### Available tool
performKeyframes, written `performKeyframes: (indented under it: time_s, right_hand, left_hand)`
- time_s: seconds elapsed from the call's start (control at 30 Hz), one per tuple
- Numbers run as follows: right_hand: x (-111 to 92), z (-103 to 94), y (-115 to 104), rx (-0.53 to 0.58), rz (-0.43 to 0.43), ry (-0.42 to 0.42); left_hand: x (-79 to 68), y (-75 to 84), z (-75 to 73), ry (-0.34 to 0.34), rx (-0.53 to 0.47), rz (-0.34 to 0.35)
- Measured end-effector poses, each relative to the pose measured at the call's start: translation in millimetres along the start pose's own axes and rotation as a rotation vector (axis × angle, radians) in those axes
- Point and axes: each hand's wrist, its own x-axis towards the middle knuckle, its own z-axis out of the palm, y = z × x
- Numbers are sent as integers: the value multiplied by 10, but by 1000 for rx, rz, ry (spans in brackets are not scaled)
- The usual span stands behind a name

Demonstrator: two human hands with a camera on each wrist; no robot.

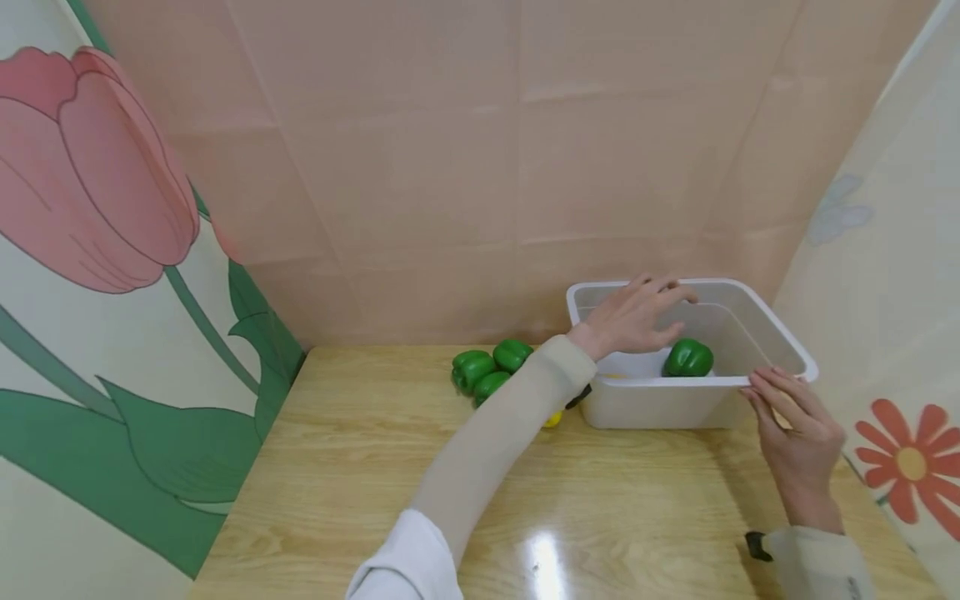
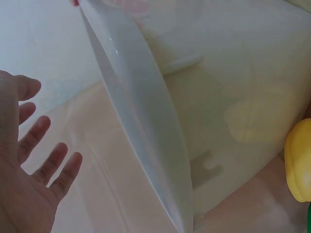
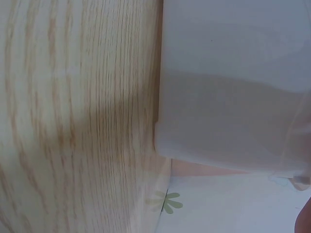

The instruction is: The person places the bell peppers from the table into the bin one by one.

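So the left hand (image 1: pixel 637 318) is hovering over the white rectangular plastic bin (image 1: pixel 660 407), fingers loosely spread and nothing in them. The right hand (image 1: pixel 802 429) has the bin's near rim pinched by the right corner, so the hands are well apart. A glossy green bell pepper (image 1: pixel 690 358) sits inside on the bin floor, just past the left thumb; they look close but I wouldn't swear to the gap. There's a yellowish bit behind the near rim too, can't tell what.

Outside, left of the bin, three more green bell peppers (image 1: pixel 472 369) bunch up on the light wood-grain table (image 1: pixel 337 467), plus a smooth yellow bell pepper (image 2: pixel 299 160) mostly behind the left forearm. Creased pinkish-tan cloth (image 1: pixel 420 167) hangs behind.

My tip: keep that rim grip light so the bin doesn't tip, and lift the left wrist well over the edge.
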Motion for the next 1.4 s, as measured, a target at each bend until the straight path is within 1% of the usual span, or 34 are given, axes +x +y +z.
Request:
performKeyframes:
  time_s: [0.13,0.27,0.33,0.43,0.57,0.7,0.93,1.03,1.17,1.23,1.4]
  right_hand:
    - [-3,-24,10,-26,2,1]
    - [84,-21,31,-50,9,3]
    - [140,7,39,-44,19,0]
    - [195,61,32,-26,28,4]
    - [197,102,-7,-6,29,21]
    - [162,105,-50,-4,34,23]
    - [108,61,-99,-21,47,3]
    - [96,39,-116,-19,43,5]
    - [71,6,-127,-14,30,23]
    - [53,-12,-117,-24,24,23]
    - [-40,-77,-81,-33,17,4]
  left_hand:
    - [-16,7,-22,6,-6,23]
    - [16,9,-125,35,10,53]
    - [37,0,-199,48,28,53]
    - [45,-17,-299,44,46,40]
    - [13,-39,-362,31,58,38]
    - [-39,-54,-361,55,83,53]
    - [-106,-69,-329,98,102,67]
    - [-132,-73,-311,92,94,64]
    - [-175,-62,-306,75,53,65]
    - [-195,-57,-300,87,41,71]
    - [-267,-43,-256,97,67,85]
